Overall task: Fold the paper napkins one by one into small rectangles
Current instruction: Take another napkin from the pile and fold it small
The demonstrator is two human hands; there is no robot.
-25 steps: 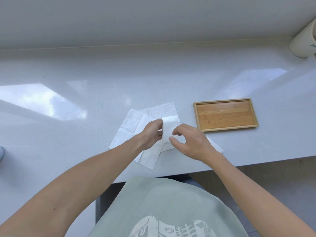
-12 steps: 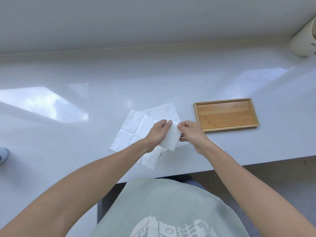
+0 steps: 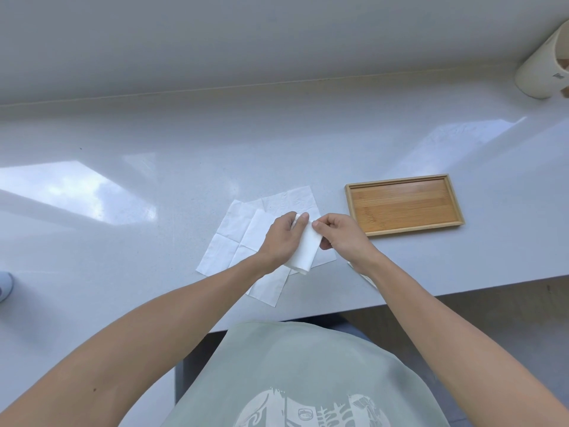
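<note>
A folded white napkin (image 3: 303, 254) hangs as a narrow strip between my two hands, just above the counter. My left hand (image 3: 281, 238) pinches its upper left corner, thumb and fingers closed on the paper. My right hand (image 3: 341, 235) pinches its upper right edge. Beneath them lie several unfolded white napkins (image 3: 237, 232), overlapping and creased into squares. A corner of another napkin (image 3: 361, 274) shows under my right wrist.
An empty wooden tray (image 3: 403, 208) sits on the white counter (image 3: 154, 192) right of the napkins. A cream cylinder (image 3: 545, 66) lies at the far right back. A pale round object (image 3: 4, 285) shows at the left edge. The counter's front edge runs just behind my forearms.
The held napkin went from a wider piece to a narrow strip. Both hands closed together at its top edge and shifted slightly away from me.
</note>
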